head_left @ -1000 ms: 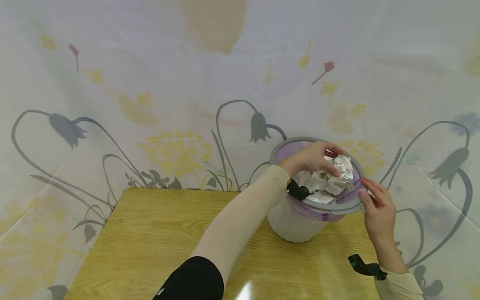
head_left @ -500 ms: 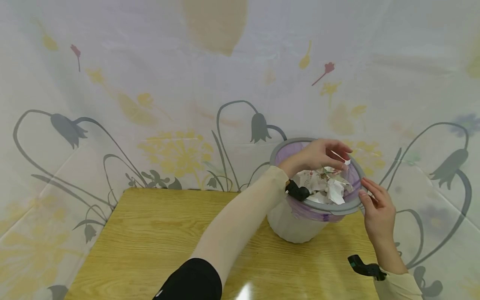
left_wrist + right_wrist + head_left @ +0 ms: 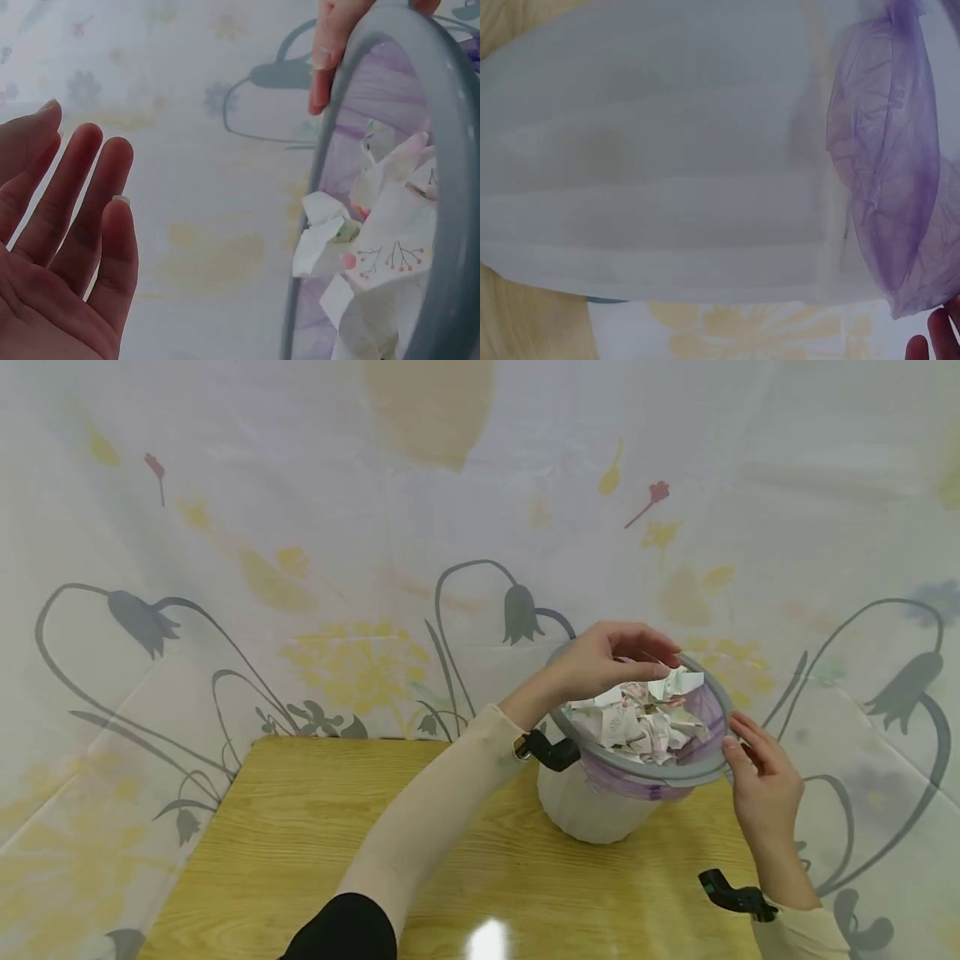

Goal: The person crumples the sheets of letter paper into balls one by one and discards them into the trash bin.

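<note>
A white trash can (image 3: 597,806) with a grey rim (image 3: 637,768) and a purple bag (image 3: 705,710) stands on the table. Crumpled white paper (image 3: 637,722), printed with small red and green marks, fills its top. My left hand (image 3: 611,656) is above the can's far left side. In the left wrist view, the left hand (image 3: 67,240) has loosely spread fingers, apart from the rim, and holds nothing. At the can's right side my right hand (image 3: 765,789) holds the rim with thumb and fingers. The right wrist view shows only its fingertips (image 3: 937,337), beside the purple bag fold.
The wood-grain table (image 3: 315,827) extends to the left and in front of the can. A pale cloth with printed flowers (image 3: 360,668) hangs right behind it. Black wrist cameras (image 3: 551,750) stick out from both wrists.
My left hand has left the crumpled paper, rising and drawing back to the left with loosened fingers. The paper lies rearranged in the can. My right hand stays at the rim.
</note>
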The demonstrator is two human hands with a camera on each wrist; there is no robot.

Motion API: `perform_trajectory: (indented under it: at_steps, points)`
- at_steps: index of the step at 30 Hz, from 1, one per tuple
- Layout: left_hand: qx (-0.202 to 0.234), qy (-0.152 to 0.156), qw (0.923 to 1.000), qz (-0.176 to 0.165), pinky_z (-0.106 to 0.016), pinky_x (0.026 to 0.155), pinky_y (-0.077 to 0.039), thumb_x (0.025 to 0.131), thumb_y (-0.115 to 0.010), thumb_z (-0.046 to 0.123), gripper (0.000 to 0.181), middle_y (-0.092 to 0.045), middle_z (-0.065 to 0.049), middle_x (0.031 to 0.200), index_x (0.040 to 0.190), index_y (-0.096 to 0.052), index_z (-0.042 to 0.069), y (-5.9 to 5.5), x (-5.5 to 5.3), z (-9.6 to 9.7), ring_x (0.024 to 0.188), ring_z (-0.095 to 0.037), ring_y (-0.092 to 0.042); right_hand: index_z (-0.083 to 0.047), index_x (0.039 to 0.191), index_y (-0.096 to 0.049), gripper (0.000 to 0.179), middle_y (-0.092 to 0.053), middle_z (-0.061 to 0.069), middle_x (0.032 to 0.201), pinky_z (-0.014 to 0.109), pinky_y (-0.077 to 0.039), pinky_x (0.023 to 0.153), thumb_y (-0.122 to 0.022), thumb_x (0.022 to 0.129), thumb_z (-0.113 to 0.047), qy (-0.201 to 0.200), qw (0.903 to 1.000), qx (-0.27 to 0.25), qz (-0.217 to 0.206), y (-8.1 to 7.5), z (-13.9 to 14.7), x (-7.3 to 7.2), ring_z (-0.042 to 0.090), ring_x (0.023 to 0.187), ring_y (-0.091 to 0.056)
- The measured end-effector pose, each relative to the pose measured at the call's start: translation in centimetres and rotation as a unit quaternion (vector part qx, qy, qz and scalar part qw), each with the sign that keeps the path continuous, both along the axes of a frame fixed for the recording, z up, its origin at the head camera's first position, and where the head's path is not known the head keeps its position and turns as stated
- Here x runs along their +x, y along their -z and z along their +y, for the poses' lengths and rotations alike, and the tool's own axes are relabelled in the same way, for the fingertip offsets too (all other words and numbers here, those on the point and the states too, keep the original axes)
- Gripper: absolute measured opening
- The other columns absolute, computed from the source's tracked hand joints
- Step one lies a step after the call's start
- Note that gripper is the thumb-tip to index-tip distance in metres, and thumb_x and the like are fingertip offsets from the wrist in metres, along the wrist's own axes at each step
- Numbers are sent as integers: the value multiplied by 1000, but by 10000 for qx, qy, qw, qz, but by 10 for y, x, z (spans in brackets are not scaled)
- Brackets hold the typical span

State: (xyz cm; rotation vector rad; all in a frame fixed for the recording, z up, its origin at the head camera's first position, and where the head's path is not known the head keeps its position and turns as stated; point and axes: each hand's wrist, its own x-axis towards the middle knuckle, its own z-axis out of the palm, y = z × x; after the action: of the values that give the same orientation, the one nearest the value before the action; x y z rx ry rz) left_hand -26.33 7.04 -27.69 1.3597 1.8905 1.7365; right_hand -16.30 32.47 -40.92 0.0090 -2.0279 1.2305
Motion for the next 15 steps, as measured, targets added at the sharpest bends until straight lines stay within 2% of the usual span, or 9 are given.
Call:
perform_trajectory:
  at_steps: [4,9,15]
  points:
    - [316,-150,9992,176,-31,86,-55,96,-66,2,26,-69,-15,114,121,-65,-4,15,13,-25,98,-11,-67,7,122,-68,28,-65,5,131,12,-45,92,-65,95,1,61,9998,-12,184,1,-2,3,3,119,-57]
    - [284,-698,9956,565,-30,85,-55,97,-65,5,20,-71,-12,113,116,-69,-1,44,32,-61,100,-7,-65,5,121,-69,28,-66,5,128,12,-46,91,-65,94,3,160,9992,176,314,3,-4,12,2,118,-57]
    - [-59,-1442,9797,1391,-27,82,-55,99,-63,8,17,-72,-6,109,112,-72,3,84,55,-101,98,-9,-65,3,121,-70,32,-68,-1,123,10,-46,89,-66,90,8,340,9977,469,362,14,-3,29,-2,113,-58]
